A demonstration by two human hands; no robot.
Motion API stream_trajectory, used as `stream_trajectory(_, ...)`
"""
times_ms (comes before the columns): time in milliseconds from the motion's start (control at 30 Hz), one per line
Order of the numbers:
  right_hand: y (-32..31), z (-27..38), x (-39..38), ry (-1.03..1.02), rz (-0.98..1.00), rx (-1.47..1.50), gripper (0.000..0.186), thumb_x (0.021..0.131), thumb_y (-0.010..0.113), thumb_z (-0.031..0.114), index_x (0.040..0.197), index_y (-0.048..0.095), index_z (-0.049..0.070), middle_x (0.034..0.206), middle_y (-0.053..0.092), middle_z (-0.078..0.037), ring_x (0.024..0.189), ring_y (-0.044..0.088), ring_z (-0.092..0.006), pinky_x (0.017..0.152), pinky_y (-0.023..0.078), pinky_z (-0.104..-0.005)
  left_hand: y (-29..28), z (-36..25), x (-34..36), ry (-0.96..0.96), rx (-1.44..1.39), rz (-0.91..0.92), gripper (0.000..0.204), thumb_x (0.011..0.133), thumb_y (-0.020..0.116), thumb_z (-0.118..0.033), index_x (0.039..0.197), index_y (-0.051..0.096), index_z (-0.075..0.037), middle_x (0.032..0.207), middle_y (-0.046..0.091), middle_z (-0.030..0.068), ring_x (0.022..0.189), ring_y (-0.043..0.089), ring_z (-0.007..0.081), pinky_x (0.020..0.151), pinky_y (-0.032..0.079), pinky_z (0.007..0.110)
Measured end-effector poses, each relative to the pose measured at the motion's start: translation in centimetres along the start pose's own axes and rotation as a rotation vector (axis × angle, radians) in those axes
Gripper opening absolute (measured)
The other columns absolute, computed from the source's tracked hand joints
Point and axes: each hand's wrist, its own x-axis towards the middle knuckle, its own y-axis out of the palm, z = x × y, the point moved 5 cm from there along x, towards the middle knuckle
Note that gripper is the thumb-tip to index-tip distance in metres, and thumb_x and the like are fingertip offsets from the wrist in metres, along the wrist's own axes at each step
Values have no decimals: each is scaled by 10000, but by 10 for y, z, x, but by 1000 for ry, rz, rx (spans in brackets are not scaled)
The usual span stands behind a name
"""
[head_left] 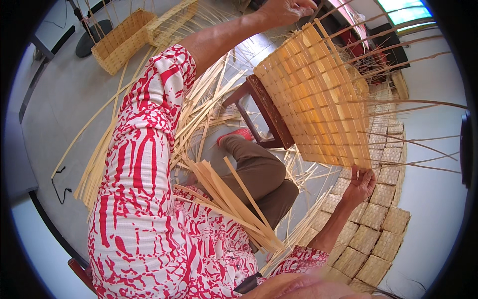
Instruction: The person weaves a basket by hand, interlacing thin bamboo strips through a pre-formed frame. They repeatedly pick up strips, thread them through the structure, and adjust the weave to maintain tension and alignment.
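Observation:
A partly woven bamboo basket point(318, 99) rests against a dark red wooden stool point(269, 112), its loose strip ends fanning out to the right. At the basket's lower right corner, my right hand point(361, 184) is closed, fingers and thumb pinching the woven edge. Stretched out to the top of the view, my left hand point(290, 10) sits just above the basket's far upper edge with its fingers curled together. Whatever those fingers hold, if anything, is too small to make out. A bundle of flat bamboo strips point(231, 199) lies across my lap.
Loose bamboo strips point(199, 114) litter the grey floor around the stool. A finished-looking rectangular woven basket point(122, 42) stands at the far left, near a black round stand base point(94, 37). Rows of small woven baskets point(373, 239) line the right wall.

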Motion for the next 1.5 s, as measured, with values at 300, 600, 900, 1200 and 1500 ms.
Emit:
stream_trajectory(300,6,5,-1,32,20,3,144,1000,578,169,1074,569,46,1039,674,-109,920,678,-214,828,614,-414,-1,3,-8,-67,50,164,179,901,671,-176,859,709,-6,674,672,68,623,601,88,566,490,297)
stream_trajectory(600,-1,2,1,36,45,27,161,996,586,165,1111,580,51,1059,670,-102,961,657,-214,874,593,-448,-4,8,-12,-76,18,185,156,877,700,-157,840,699,-5,683,672,45,648,615,78,584,499,275)
stream_trajectory(900,-13,-1,3,49,15,16,139,994,583,122,1106,593,41,1056,677,-106,961,670,-245,874,588,-480,6,10,-15,-211,-186,261,122,958,651,-144,956,698,-32,779,671,-2,710,606,49,632,502,215)
stream_trajectory(1200,-17,-3,6,37,-9,-2,125,994,585,130,1065,615,32,1033,689,-119,929,692,-234,823,614,-458,12,18,-20,-98,6,309,125,965,634,-123,880,643,-33,734,606,-19,681,564,46,608,467,216)
stream_trajectory(1500,-33,-6,10,92,1,79,133,991,587,117,1081,613,23,971,669,-88,861,672,-188,856,604,-445,16,-8,-38,-137,119,298,108,964,605,-104,889,615,-27,738,588,-11,703,550,57,638,467,235)
